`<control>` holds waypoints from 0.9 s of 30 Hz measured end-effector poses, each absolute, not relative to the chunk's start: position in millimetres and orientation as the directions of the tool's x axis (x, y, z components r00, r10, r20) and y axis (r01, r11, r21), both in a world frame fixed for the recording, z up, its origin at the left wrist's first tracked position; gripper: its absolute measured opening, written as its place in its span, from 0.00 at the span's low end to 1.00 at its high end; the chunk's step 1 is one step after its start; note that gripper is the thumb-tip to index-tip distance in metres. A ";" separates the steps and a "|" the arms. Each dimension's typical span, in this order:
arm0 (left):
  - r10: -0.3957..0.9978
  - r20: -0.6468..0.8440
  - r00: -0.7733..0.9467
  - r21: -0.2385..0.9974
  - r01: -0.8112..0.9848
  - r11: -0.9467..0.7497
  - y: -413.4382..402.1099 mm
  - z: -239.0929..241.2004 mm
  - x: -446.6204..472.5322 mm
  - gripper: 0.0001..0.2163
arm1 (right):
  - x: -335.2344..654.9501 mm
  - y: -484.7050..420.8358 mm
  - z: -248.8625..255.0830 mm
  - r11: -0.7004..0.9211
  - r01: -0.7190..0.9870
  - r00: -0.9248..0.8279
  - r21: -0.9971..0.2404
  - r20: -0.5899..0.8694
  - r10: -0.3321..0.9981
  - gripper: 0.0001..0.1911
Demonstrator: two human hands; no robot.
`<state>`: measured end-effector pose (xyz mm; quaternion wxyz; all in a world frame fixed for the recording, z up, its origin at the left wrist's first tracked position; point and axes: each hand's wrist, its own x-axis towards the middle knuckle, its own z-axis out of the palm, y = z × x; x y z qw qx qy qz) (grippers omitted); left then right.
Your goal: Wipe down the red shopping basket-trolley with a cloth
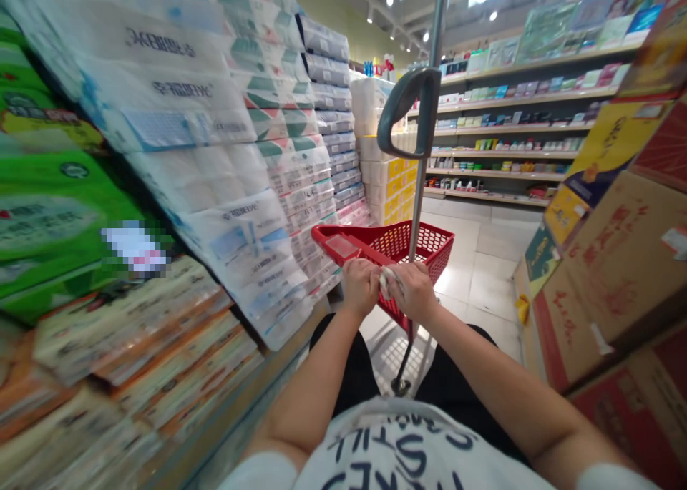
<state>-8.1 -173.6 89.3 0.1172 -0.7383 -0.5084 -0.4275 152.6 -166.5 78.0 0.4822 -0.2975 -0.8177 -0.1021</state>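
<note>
My left hand [360,285] and my right hand [412,290] are held together in front of me, both with fingers curled round a small crumpled whitish thing [387,280] between them. They hover over the near rim of a red shopping basket [429,243] that stands on the floor. The basket's metal pull rod [420,189] rises past my hands to a grey loop handle [406,107].
Stacked packs of toilet paper [215,154] and green tissue packs [48,211] fill the shelf at my left. Cardboard boxes [606,275] line the right side. A tiled aisle floor [483,261] runs ahead to shelves of small goods [509,132].
</note>
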 end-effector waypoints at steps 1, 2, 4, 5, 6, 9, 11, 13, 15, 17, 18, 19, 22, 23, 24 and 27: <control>0.649 0.752 0.112 0.269 0.847 -0.458 -173.0 89.0 -8.6 0.19 | 152.3 -167.7 76.5 0.796 0.592 -0.341 -0.126 0.856 0.388 0.13; 0.648 0.753 0.110 0.274 0.844 -0.462 -172.6 88.7 -9.1 0.19 | 151.9 -169.1 75.1 0.794 0.593 -0.323 -0.132 0.864 0.385 0.14; 0.648 0.753 0.112 0.283 0.834 -0.473 -171.8 88.0 -10.9 0.19 | 150.2 -171.4 75.9 0.796 0.587 -0.307 -0.147 0.869 0.387 0.15; 0.649 0.752 0.117 0.286 0.829 -0.481 -171.3 87.6 -12.4 0.19 | 148.9 -171.6 79.0 0.792 0.590 -0.312 -0.157 0.860 0.403 0.14; 0.651 0.749 0.124 0.287 0.825 -0.487 -170.7 87.4 -14.5 0.19 | 147.0 -171.1 83.9 0.780 0.602 -0.322 -0.170 0.843 0.431 0.13; 0.658 0.740 0.142 0.284 0.820 -0.497 -168.5 88.0 -22.9 0.18 | 138.6 -167.0 99.8 0.720 0.669 -0.356 -0.186 0.770 0.530 0.14; 0.660 0.737 0.147 0.282 0.821 -0.497 -167.4 90.3 -27.8 0.18 | 132.7 -166.1 100.6 0.718 0.671 -0.369 -0.185 0.756 0.540 0.14; 0.665 0.733 0.143 0.282 0.826 -0.488 -167.5 94.1 -29.3 0.18 | 129.3 -168.2 90.3 0.763 0.615 -0.360 -0.201 0.789 0.498 0.13; 0.676 0.725 0.129 0.279 0.843 -0.460 -169.3 98.1 -26.4 0.17 | 129.4 -170.7 76.0 0.820 0.529 -0.317 -0.219 0.845 0.430 0.16; 0.692 0.714 0.104 0.277 0.866 -0.415 -172.4 100.5 -20.1 0.18 | 131.6 -171.0 67.7 0.858 0.470 -0.297 -0.207 0.878 0.375 0.17; 0.697 0.712 0.086 0.279 0.876 -0.393 -174.1 100.6 -16.6 0.19 | 132.7 -170.1 67.7 0.864 0.457 -0.300 -0.210 0.878 0.373 0.17; 0.696 0.715 0.067 0.283 0.882 -0.376 -175.6 99.9 -13.3 0.19 | 133.4 -168.9 70.2 0.861 0.458 -0.308 -0.222 0.869 0.388 0.16; 0.662 0.749 0.034 0.287 0.884 -0.369 -178.0 94.7 -7.8 0.20 | 132.5 -165.5 83.2 0.804 0.532 -0.333 -0.266 0.807 0.487 0.14; 0.649 0.760 0.035 0.282 0.882 -0.378 -178.0 92.6 -7.6 0.20 | 131.6 -165.1 85.1 0.789 0.556 -0.335 -0.261 0.799 0.500 0.14; 0.640 0.767 0.040 0.277 0.879 -0.387 -177.8 90.8 -8.3 0.20 | 130.7 -165.3 84.6 0.785 0.568 -0.333 -0.245 0.804 0.492 0.13; 0.628 0.776 0.060 0.268 0.870 -0.414 -176.8 87.8 -13.1 0.19 | 131.2 -168.0 68.7 0.832 0.522 -0.318 -0.187 0.863 0.393 0.16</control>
